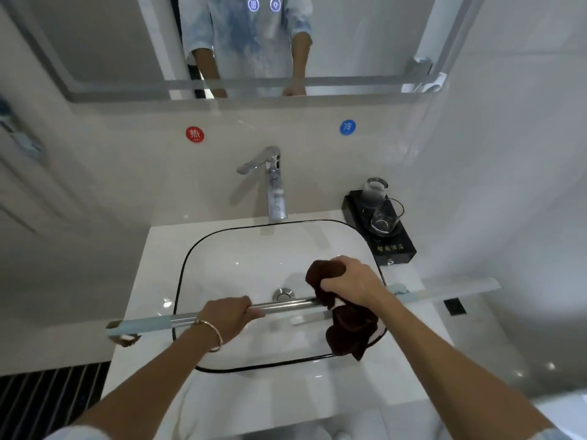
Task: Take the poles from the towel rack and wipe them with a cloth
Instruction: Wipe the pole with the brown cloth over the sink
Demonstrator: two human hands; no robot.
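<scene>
Bathroom, white walls; white bench [139,281] carrying a black-rimmed basin [182,274] with a chrome drain [283,294]; chrome tap [273,182] at the far edge; black tray [394,246] at far right with two glasses [386,215]; mirror [95,42] above, with a red sticker [194,134] and a blue sticker [347,127] on the wall below it.

Item: pole [286,305], one; held level above the basin, running left to right past both rims; middle length bare bright metal, outer lengths pale. Judged stiff, smooth and slippery; light enough for one hand yet long, so its ends will swing wide; mind the glasses and the tap when you turn it.

Item: cloth [349,331], dark brown; soft and limp; bunched over the pole right of centre, loose tail hanging toward the near rim.

Grip: your left hand [227,315] is clamped round the pole left of centre, fingers curled over the top; your right hand [349,281] is clamped on the cloth, pressing it about the pole. Take hold near the middle for balance; wrap the cloth fully round so bare fingers leave no marks.
</scene>
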